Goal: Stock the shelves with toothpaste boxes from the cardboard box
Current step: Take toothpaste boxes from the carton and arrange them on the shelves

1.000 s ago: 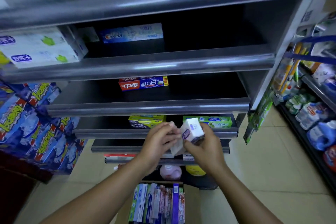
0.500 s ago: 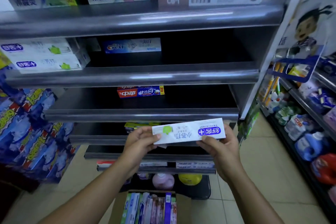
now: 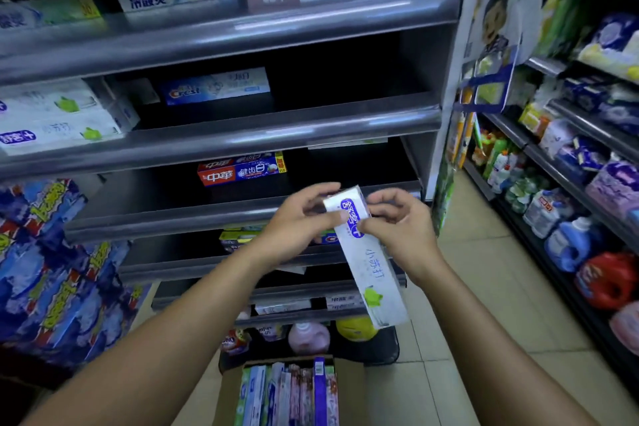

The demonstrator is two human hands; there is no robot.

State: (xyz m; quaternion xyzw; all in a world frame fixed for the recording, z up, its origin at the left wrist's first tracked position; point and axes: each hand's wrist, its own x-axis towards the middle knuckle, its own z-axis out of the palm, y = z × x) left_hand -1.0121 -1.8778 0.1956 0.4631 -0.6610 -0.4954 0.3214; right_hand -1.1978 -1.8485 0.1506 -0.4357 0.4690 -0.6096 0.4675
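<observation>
One white toothpaste box (image 3: pixel 375 273) now hangs near-upright in front of the shelves, logo end up. Half a second ago it lay level with its print inverted. Left hand (image 3: pixel 294 221) and right hand (image 3: pixel 404 232) both pinch its upper end, fingers curled round it. Judged: reorienting before placement, probably beside the matching white boxes (image 3: pixel 58 117) at left. Cardboard box (image 3: pixel 349 391) below is far from emptied.

Cardboard box (image 3: pixel 351 394) cut by bottom edge; bottom-shelf bottles (image 3: pixel 307 337) blurred, perhaps shampoo.
</observation>
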